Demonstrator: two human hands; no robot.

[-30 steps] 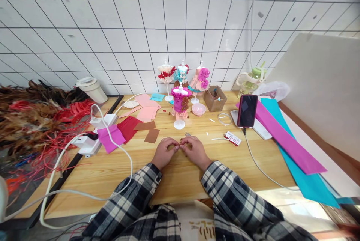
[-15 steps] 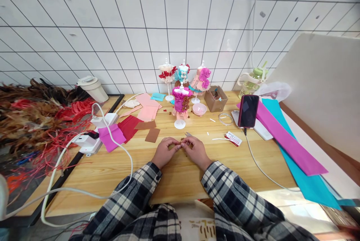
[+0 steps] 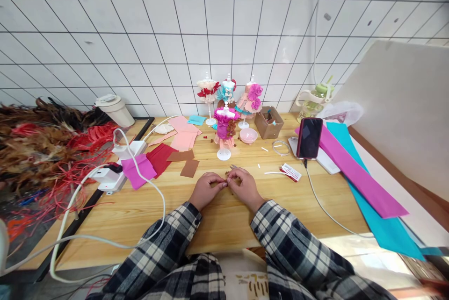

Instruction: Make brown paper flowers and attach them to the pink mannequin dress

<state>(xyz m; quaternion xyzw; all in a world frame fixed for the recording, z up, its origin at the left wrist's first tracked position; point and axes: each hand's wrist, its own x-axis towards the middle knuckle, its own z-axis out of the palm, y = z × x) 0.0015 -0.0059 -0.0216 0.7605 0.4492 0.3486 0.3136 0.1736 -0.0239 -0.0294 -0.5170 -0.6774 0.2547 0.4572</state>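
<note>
My left hand (image 3: 207,190) and my right hand (image 3: 244,189) meet fingertip to fingertip over the near middle of the table. Both are closed in a pinch around a small brown paper piece, mostly hidden by the fingers. Just beyond my right fingers, a grey pointed metal tip (image 3: 233,167) shows; the rest of that tool is covered. Tiny brown scraps lie by the fingertips. Ahead stands a small white dress form (image 3: 224,132) in a magenta paper dress with brown ruffles down one side. Two brown paper pieces (image 3: 190,168) lie left of it.
Three more dressed forms (image 3: 228,92) stand behind, beside a pink bowl (image 3: 248,136) and a brown box (image 3: 269,123). Coloured paper sheets (image 3: 159,160) and a power strip with white cables (image 3: 111,178) lie left. A phone (image 3: 309,138) and long paper strips (image 3: 358,174) are right.
The fingertips have shifted very slightly against each other, still pinched together. The rest of the table looks the same, apart from a slight shift of the view.
</note>
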